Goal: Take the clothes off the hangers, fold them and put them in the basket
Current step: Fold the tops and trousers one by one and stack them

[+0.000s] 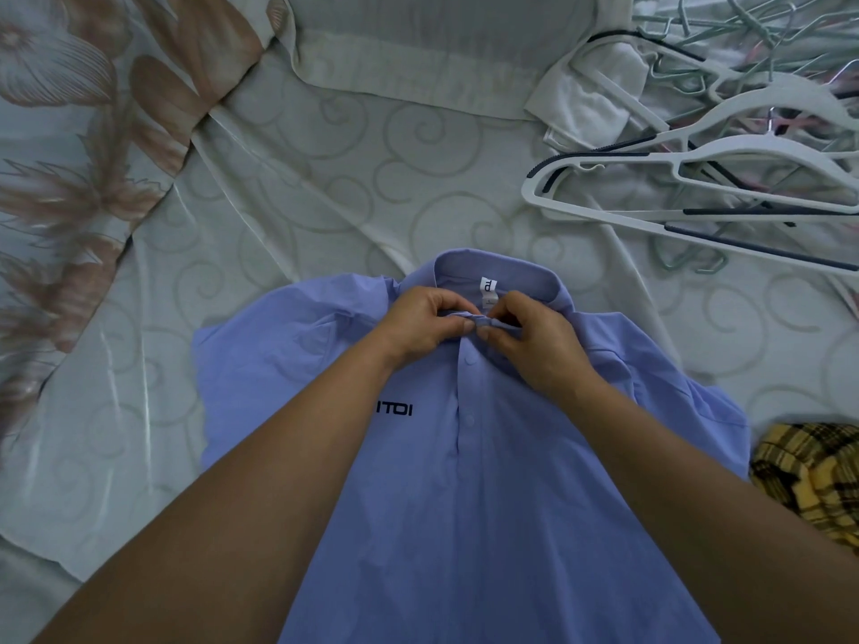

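A light blue polo shirt (pixel 465 481) lies front up on the bed, its collar pointing away from me, with a dark logo on the chest and a buttoned placket. My left hand (pixel 425 320) and my right hand (pixel 534 341) meet at the top of the placket just below the collar. Both pinch the front edge of the collar opening between thumb and fingers. No hanger is in the shirt. No basket is in view.
A pile of white hangers (pixel 697 178) with dark grips lies at the right rear on the bed sheet (pixel 325 178), beside white cloth (pixel 585 99). A yellow plaid garment (pixel 809 471) sits at the right edge. A floral blanket (pixel 69 155) covers the left.
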